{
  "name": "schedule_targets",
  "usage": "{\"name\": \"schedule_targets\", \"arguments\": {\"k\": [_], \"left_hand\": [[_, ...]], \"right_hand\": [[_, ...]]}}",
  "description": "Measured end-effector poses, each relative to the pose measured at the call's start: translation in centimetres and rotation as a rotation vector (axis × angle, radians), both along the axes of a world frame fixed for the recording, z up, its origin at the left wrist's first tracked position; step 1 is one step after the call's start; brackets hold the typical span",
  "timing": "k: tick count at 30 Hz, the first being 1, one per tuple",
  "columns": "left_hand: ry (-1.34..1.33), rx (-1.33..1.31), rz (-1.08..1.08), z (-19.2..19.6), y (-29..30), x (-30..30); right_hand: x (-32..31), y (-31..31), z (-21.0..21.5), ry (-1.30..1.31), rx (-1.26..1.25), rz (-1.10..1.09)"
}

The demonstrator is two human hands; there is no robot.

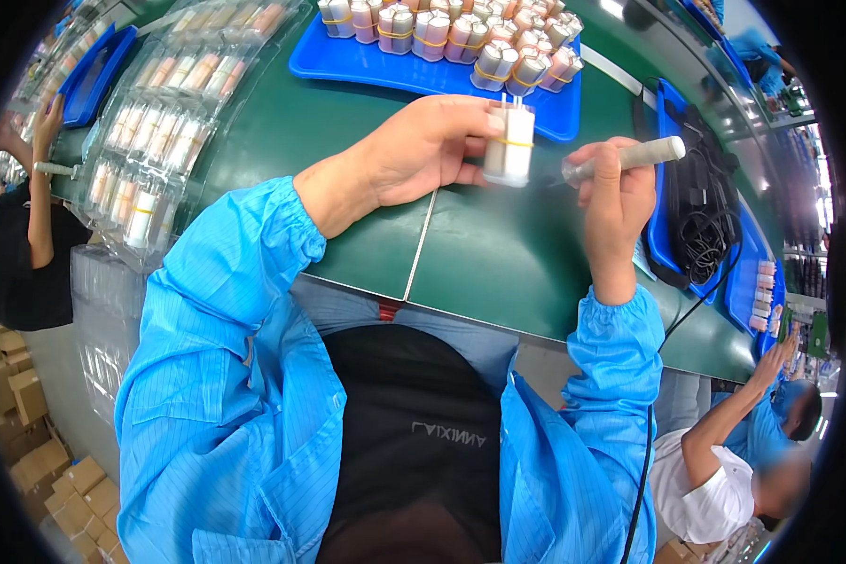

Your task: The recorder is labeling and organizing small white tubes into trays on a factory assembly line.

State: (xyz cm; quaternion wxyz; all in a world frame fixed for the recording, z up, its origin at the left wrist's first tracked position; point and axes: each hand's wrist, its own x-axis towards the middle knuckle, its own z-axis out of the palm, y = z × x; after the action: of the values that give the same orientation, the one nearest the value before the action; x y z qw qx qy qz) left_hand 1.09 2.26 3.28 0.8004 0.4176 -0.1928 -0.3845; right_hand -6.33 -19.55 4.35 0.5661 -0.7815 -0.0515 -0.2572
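Observation:
My left hand [432,141] grips a small bundle of white cylinders [511,141] bound with a yellow band, pinched between thumb and fingers above the green table [498,254]. Thin pale prongs stick up from the bundle's top, and its lower part is blurred. To its right, my right hand [616,193] is wrapped round a pale, thick, rod-like handle [650,153]. The rod's blunt end points up and right, and its other end, toward the bundle, is blurred. The two held things are apart.
A blue tray [385,80] of banded bundles [432,38] stands at the back. Clear plastic trays [160,122] of white and pink cylinders lie left. A blue bin [663,216] with black cables [710,226] stands right. A black cord [650,423] hangs beside my right arm. Co-workers sit either side.

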Motion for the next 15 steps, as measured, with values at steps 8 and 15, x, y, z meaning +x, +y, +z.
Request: {"name": "schedule_targets", "arguments": {"k": [8,15], "left_hand": [[0.183,-0.051,-0.041,0.1,0.4,0.4],[0.217,-0.149,-0.072,-0.5,0.5,0.5]], "right_hand": [[0.0,0.0,-0.1,-0.03,-0.011,-0.002],[-0.2,-0.1,0.1,-0.039,-0.02,0.002]]}}
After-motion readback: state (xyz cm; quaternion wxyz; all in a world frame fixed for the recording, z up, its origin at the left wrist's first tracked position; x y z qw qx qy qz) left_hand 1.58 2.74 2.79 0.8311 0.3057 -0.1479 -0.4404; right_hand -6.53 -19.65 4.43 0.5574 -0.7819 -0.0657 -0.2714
